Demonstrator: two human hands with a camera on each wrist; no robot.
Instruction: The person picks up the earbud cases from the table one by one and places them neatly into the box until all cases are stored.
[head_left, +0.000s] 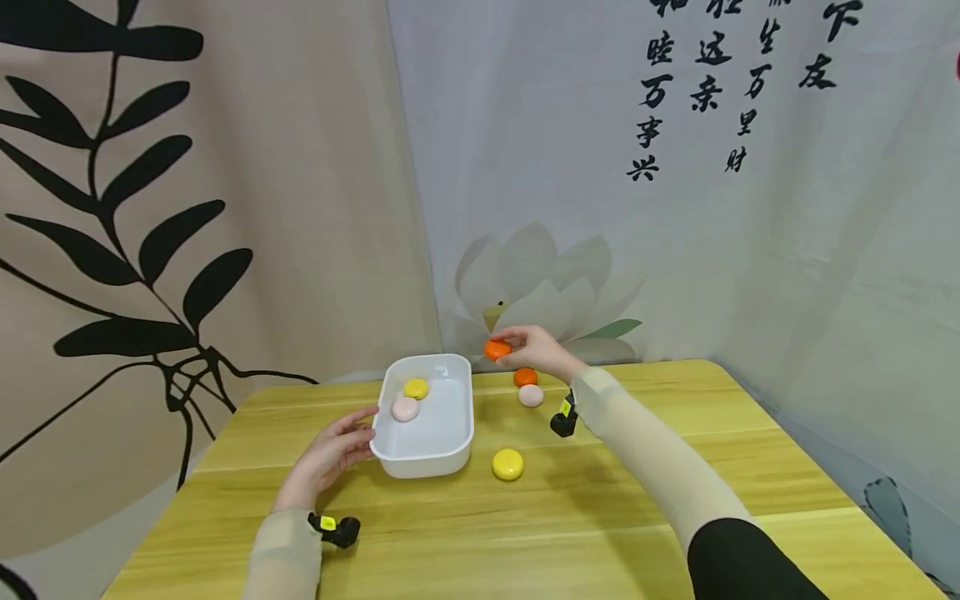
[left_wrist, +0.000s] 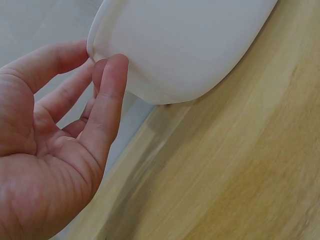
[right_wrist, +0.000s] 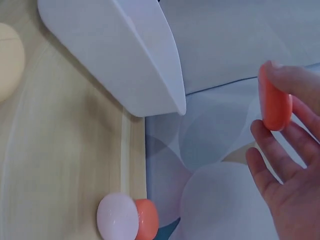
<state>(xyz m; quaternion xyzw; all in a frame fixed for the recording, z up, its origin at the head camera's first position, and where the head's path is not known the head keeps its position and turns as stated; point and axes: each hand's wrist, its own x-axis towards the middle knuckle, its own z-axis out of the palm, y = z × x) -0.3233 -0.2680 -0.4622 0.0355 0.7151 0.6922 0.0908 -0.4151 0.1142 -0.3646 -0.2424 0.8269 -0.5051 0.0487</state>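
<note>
My right hand (head_left: 542, 351) pinches a glossy orange rounded disc (head_left: 497, 350) between thumb and fingertips, raised beyond the table's far edge. In the right wrist view the orange disc (right_wrist: 275, 99) is seen edge-on. A white rectangular box (head_left: 450, 433) stands on the table, with a yellow disc (head_left: 416, 388) and a pale pink disc (head_left: 406, 409) inside. At the box's left side my left hand (head_left: 330, 454) touches the rim with loosely bent fingers. The left wrist view has its fingertips against the outside of the box (left_wrist: 175, 55).
Right of the box, another orange disc (head_left: 526, 377) lies against a pale pink disc (head_left: 531, 396). A yellow disc (head_left: 507, 465) sits nearer the front of the wooden table (head_left: 420, 542). Behind the table hangs a printed cloth (head_left: 525, 125).
</note>
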